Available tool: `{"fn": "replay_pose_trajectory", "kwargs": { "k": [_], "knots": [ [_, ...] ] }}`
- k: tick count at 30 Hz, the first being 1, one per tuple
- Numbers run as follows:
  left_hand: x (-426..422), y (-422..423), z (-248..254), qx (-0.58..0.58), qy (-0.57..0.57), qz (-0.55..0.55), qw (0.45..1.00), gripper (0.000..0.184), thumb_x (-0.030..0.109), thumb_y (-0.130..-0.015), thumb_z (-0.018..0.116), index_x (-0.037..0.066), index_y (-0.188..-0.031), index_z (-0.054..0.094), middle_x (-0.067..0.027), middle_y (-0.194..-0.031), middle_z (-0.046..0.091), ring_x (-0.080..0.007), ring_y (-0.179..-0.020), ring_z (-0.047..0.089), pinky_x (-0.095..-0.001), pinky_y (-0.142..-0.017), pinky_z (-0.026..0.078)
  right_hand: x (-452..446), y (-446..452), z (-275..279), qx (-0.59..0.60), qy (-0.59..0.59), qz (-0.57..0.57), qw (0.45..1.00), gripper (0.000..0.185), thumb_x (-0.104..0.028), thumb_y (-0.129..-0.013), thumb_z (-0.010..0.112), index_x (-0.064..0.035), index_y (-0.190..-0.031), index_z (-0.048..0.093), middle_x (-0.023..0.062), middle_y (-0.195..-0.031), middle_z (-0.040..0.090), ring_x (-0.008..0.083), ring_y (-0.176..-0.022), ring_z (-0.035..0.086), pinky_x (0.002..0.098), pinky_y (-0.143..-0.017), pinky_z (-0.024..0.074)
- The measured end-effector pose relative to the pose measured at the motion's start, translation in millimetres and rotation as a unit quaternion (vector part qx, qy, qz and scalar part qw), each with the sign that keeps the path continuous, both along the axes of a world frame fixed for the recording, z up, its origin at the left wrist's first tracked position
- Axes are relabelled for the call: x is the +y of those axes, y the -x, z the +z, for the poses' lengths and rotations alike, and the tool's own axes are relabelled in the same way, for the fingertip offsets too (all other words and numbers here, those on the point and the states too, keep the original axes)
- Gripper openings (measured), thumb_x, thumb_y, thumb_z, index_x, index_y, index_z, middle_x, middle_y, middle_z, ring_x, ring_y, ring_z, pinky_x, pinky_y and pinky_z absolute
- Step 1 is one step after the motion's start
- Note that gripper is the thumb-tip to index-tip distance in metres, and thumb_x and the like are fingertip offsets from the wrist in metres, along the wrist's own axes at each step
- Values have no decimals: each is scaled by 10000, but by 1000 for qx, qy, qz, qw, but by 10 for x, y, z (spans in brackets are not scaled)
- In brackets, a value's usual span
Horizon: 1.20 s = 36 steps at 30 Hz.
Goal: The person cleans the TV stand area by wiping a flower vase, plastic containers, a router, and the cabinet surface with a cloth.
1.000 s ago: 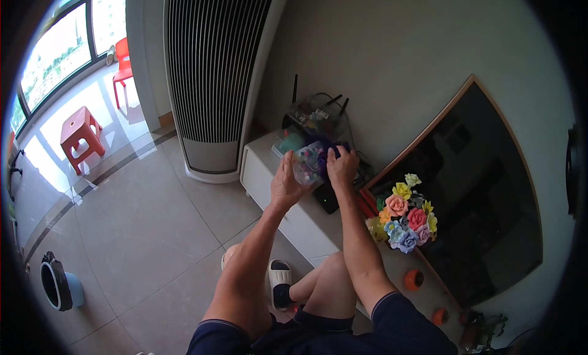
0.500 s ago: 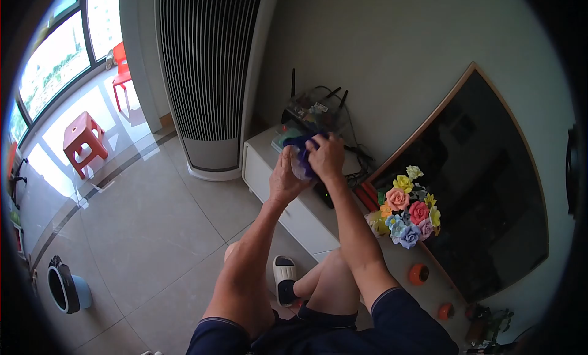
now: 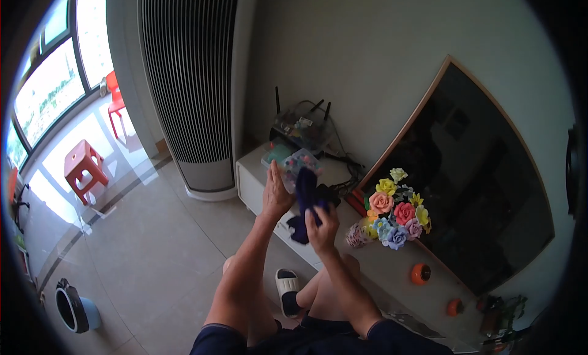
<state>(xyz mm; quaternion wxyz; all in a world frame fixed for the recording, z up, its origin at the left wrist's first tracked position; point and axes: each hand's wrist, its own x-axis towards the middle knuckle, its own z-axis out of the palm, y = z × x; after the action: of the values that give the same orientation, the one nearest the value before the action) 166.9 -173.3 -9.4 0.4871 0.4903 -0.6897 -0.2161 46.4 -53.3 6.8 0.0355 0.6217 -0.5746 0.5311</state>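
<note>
Upright at the side of a clear plastic container (image 3: 300, 164) with small coloured pieces in it, my left hand (image 3: 277, 192) grips it by its left edge. A dark purple cloth (image 3: 304, 189) hangs in my right hand (image 3: 323, 229), its upper part against the container's right side. The fingers of my right hand are bent round the cloth. Behind the container, a greenish item (image 3: 278, 151) lies on the white cabinet (image 3: 250, 171).
A router (image 3: 285, 133) with antennas and cables stands at the cabinet's back. To the right are a flower bouquet (image 3: 398, 211), a leaning dark screen (image 3: 478, 189) and orange pots (image 3: 420, 273). A tall air conditioner (image 3: 193, 85), red stool (image 3: 84, 165) and bin (image 3: 72, 306) are left.
My right hand has moved down towards me with the purple cloth, which now hangs stretched out. The container shows more fully beside my left hand. The view has shifted slightly.
</note>
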Motion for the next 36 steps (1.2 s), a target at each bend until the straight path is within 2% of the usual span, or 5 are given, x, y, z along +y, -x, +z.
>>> {"fn": "replay_pose_trajectory", "kwargs": {
  "k": [7, 10, 17, 28, 36],
  "knots": [
    [173, -39, 491, -174, 81, -24, 981, 1098, 407, -638, 866, 134, -1532, 291, -324, -1564, 208, -545, -1419, 253, -559, -1145, 287, 574, -149, -322, -62, -123, 84, 987, 205, -198, -800, 750, -51, -942, 728, 204, -967, 639, 383, -892, 639, 444, -794, 522],
    [89, 90, 620, -235, 32, -17, 971, 1106, 404, -613, 876, 127, -1523, 310, -323, -1569, 200, -539, -1434, 235, -559, -1128, 314, 554, -264, -429, 3, -178, 101, 979, 254, -309, -817, 727, -113, -978, 724, 215, -1050, 632, 392, -964, 631, 469, -862, 524],
    [-104, 248, 609, -320, 0, -12, 947, 965, 240, -560, 854, 97, -1408, 417, -325, -1294, 438, -509, -1116, 467, -557, -946, 460, 523, -343, -328, 40, -292, 179, 939, 293, -331, -862, 693, -81, -1012, 719, 264, -1120, 630, 394, -1039, 626, 473, -911, 522],
    [41, -538, 392, -192, 39, 22, 980, 920, 202, -566, 798, 68, -1414, 466, -221, -1259, 522, -424, -1168, 485, -517, -1009, 423, 544, -287, -355, 40, -257, 149, 954, 271, -329, -834, 719, -93, -967, 737, 224, -1027, 644, 380, -945, 655, 446, -859, 542],
    [891, -1920, -381, -110, -12, 149, 983, 943, 178, -560, 795, 49, -1426, 445, -209, -1269, 514, -412, -1186, 481, -502, -1015, 424, 654, -236, -265, 28, -249, 175, 952, 256, -301, -820, 750, -91, -966, 743, 214, -999, 632, 367, -909, 648, 433, -814, 545]
  ]
}}
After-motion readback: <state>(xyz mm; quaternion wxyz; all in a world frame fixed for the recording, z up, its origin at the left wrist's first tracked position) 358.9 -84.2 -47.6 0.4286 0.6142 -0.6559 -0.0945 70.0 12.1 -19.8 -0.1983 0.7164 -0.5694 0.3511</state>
